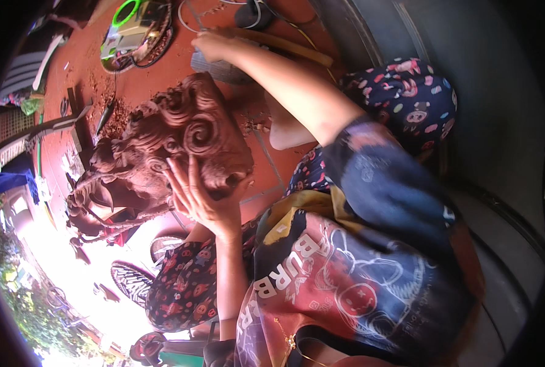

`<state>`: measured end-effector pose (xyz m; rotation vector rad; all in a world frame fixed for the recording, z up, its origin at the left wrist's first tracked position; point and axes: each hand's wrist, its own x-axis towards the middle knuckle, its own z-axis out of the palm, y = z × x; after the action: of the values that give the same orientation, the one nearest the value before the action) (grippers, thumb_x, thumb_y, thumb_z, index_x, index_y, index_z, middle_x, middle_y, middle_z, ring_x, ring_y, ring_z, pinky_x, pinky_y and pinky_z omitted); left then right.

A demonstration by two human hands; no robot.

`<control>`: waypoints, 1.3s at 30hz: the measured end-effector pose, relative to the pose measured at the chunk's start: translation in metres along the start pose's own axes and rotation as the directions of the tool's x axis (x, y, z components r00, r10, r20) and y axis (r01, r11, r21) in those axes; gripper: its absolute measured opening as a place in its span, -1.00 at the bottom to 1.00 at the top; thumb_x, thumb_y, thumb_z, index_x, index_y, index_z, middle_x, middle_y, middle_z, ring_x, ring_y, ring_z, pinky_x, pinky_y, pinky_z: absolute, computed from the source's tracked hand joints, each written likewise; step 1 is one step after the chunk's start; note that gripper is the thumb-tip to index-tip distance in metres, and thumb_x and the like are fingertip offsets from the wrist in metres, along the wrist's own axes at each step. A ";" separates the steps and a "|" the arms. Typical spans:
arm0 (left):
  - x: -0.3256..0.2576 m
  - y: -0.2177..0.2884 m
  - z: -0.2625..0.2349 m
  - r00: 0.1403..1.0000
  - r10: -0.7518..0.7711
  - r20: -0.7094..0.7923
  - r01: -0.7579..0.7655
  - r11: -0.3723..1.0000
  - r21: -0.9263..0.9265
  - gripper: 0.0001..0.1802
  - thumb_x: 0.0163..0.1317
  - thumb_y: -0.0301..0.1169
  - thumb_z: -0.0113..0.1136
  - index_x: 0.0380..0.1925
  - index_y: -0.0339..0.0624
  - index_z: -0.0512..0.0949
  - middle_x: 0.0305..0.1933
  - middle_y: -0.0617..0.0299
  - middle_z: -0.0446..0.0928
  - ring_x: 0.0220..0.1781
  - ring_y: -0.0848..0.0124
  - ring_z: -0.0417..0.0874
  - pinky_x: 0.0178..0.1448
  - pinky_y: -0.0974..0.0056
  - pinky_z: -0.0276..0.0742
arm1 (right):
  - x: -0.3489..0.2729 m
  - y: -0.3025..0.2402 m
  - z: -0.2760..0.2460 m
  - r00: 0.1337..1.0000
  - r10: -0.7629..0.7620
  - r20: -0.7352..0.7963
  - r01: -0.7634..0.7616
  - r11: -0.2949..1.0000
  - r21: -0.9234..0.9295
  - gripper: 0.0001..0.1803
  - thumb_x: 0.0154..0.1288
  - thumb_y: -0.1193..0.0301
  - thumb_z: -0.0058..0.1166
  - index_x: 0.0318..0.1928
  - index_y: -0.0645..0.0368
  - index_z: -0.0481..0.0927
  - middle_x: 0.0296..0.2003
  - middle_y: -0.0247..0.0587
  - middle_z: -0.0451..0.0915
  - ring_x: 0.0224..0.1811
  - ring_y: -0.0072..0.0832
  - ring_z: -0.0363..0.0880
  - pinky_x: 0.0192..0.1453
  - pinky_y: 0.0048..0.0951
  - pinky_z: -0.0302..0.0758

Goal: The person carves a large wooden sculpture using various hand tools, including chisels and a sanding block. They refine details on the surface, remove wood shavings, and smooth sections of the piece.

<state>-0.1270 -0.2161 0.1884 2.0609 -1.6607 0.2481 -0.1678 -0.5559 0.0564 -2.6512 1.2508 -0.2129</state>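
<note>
A large reddish-brown wooden carving, cut with swirling curls and deep openings, stands in front of me. My left hand lies on its near side, with fingers stretched out and spread over the surface. Past the carving, my right hand reaches far forward to the floor, its fingers curled together; what they hold, if anything, is hidden. Just beneath that hand is a grey rounded object, partly covered, whose kind I cannot tell. A long flat strip of wood lies beside my right forearm.
A round tray at the far left holds a box-like device with a bright green ring. A dark pen-shaped tool lies among wood shavings on the red tiled floor. Cables run near my right hand. A patterned shoe is below the carving.
</note>
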 end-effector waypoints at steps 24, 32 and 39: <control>0.001 -0.013 0.011 0.999 -0.007 -0.049 0.001 0.994 -0.105 0.07 -0.26 0.27 0.47 0.28 -0.06 0.46 0.47 0.00 0.32 0.53 -0.09 0.22 0.47 -0.10 0.12 | -0.020 0.001 0.060 0.835 0.128 0.535 0.008 0.969 -0.245 -0.47 0.17 0.30 0.31 0.18 0.03 0.58 0.22 -0.14 0.42 0.17 -0.27 0.51 0.14 -0.09 0.56; -0.005 -0.033 0.012 0.991 -0.132 -0.021 0.121 0.953 -0.278 0.11 -0.40 -0.04 0.62 0.34 0.17 0.40 0.56 0.24 0.17 0.61 0.11 0.07 0.50 -0.08 -0.02 | -0.105 -0.033 0.052 0.542 -0.100 0.834 0.229 0.973 -0.032 -0.57 0.17 0.36 0.29 0.07 0.18 0.63 0.03 -0.04 0.60 -0.04 -0.29 0.64 0.07 -0.21 0.61; -0.025 -0.039 0.035 0.980 -0.173 -0.096 0.144 0.955 -0.258 -0.01 -0.31 -0.17 0.54 0.30 0.15 0.42 0.55 0.29 0.18 0.59 0.10 0.10 0.50 -0.06 0.05 | -0.152 -0.096 -0.152 0.425 -0.097 0.900 0.436 0.893 -0.110 -0.49 0.02 0.22 0.45 -0.07 0.29 0.68 -0.23 -0.07 0.74 -0.29 -0.29 0.71 -0.07 -0.22 0.64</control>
<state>-0.1012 -0.2052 0.1375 1.9366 -1.3720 0.0973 -0.2246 -0.3970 0.2199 -2.4977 0.4798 1.3100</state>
